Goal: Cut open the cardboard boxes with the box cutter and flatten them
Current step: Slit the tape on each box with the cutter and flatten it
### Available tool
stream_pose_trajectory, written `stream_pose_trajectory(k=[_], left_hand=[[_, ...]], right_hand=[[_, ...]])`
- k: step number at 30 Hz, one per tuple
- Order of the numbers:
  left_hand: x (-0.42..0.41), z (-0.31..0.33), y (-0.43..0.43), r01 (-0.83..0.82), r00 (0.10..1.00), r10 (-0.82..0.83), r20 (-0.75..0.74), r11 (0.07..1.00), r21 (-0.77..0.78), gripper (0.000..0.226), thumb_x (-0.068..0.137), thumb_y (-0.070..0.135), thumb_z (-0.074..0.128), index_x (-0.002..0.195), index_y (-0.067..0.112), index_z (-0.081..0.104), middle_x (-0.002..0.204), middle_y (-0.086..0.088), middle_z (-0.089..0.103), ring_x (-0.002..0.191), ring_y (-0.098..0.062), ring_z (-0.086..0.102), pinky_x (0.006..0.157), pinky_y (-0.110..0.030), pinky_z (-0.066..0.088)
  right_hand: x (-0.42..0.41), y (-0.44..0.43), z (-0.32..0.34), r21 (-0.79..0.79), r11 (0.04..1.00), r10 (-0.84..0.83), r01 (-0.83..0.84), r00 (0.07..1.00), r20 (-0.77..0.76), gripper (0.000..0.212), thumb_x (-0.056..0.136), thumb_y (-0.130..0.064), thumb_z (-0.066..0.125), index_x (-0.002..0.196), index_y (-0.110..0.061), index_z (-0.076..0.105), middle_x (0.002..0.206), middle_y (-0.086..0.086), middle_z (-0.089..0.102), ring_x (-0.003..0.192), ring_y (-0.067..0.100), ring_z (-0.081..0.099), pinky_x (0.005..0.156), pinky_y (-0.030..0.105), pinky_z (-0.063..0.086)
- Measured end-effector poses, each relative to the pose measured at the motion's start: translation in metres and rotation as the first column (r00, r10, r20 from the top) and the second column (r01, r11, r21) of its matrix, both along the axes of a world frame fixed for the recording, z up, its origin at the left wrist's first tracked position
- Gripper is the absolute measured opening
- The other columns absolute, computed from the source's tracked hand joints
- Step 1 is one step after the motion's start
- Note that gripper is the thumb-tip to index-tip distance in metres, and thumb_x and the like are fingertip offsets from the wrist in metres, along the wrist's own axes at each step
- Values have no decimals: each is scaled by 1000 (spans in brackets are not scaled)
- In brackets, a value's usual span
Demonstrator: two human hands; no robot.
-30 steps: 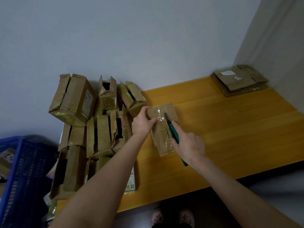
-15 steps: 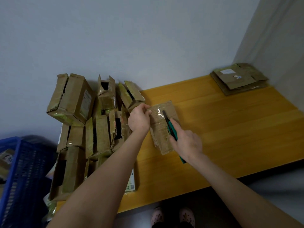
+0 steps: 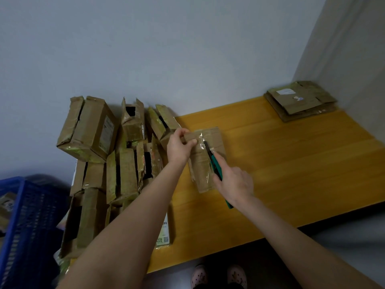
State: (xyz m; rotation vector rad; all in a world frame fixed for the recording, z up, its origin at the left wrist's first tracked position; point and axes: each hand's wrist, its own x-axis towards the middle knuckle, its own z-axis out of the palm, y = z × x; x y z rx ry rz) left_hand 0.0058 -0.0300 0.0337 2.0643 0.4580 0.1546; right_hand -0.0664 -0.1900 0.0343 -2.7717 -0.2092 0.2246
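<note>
Back wall (image 3: pixel 166 49): plain, pale grey-blue, straight ahead of me.
Side wall (image 3: pixel 354 59): lighter grey, to my right, meeting the back wall in a vertical corner.
Table (image 3: pixel 291 163): yellow wood, plank lines running across, set into that corner, near edge towards me.
Crate (image 3: pixel 31 215): blue plastic lattice, at my lower left, beside the table.
Floor (image 3: pixel 343 230): grey, showing below the table's near edge.
Light: dim and even, soft shadows.
</note>
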Motion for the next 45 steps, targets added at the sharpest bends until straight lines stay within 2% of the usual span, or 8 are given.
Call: stream_pose_trajectory(k=[4, 14, 20, 27, 32, 36, 40, 45], left_hand=[[-3, -6, -9, 45, 997, -49, -62, 997, -60, 63, 83, 13, 74, 137, 24, 45, 126, -1, 58, 97, -9, 56, 78, -23, 47], [9, -3, -10, -46, 997, 50, -55, 996, 81, 17, 92, 20, 64, 105, 22, 53, 90, 0, 64, 80, -19, 66, 72, -43, 60], [4, 2, 1, 24, 998, -13, -61, 985, 170, 16, 93, 15, 62, 107, 20, 55, 93, -4, 64, 83, -22, 65, 74, -38, 56], [0, 3, -1, 115, 988, -98, -122, 983, 141, 55, 78, 24, 80, 122, 17, 48, 124, -5, 53, 111, -21, 54, 88, -31, 43], [-2, 3, 4, 178, 961, -141, -238, 974, 143, 78, 76, 35, 80, 142, 32, 40, 134, -2, 56, 122, -25, 54, 97, -40, 50], [-2, 6, -3, 157, 964, -86, -251, 946, 282, 62, 80, 36, 77, 134, 29, 49, 127, 0, 62, 118, -23, 57, 85, -30, 46], [-4, 8, -11, 159, 966, -70, -248, 920, 359, 59, 82, 39, 74, 134, 30, 47, 125, -2, 63, 115, -24, 59, 77, -31, 44], [-2, 10, -13, 177, 959, -71, -275, 907, 383, 56, 85, 41, 70, 134, 31, 45, 124, -5, 63, 115, -27, 58, 77, -33, 45]], right_hand=[[-1, -3, -3, -29, 1000, 3, -4, 1000, -25, 63, 100, -39, 43, 152, -34, 9, 96, 4, 67, 66, 18, 58, 54, 30, 49], [1, -11, -3, 1, 1000, -6, 6, 1000, 23, 63, 100, -41, 42, 152, -34, 8, 91, 0, 66, 62, 15, 55, 48, 25, 39], [32, -18, -11, 336, 885, -311, 321, 947, -85, 41, 98, -44, 45, 130, -20, 42, 93, -2, 62, 80, 22, 63, 67, 41, 56], [42, -2, -28, 544, 764, -243, 346, 936, -254, 19, 98, -33, 50, 111, -20, 46, 94, -6, 56, 87, 17, 57, 77, 38, 51], [44, -5, -32, 523, 790, -223, 319, 945, -238, 27, 99, -31, 50, 120, -15, 47, 97, -5, 55, 89, 18, 55, 80, 40, 51], [42, -7, -28, 473, 830, -221, 296, 953, -209, 31, 98, -34, 50, 123, -17, 48, 103, -4, 59, 94, 20, 59, 78, 39, 52], [26, -9, -9, 224, 964, -161, 145, 986, 54, 43, 97, -44, 44, 136, -27, 40, 101, 3, 65, 87, 27, 64, 68, 38, 53], [3, -8, 13, -86, 995, 55, -52, 998, 24, 60, 99, -42, 39, 152, -38, 11, 96, 4, 67, 83, 28, 65, 60, 32, 42]])
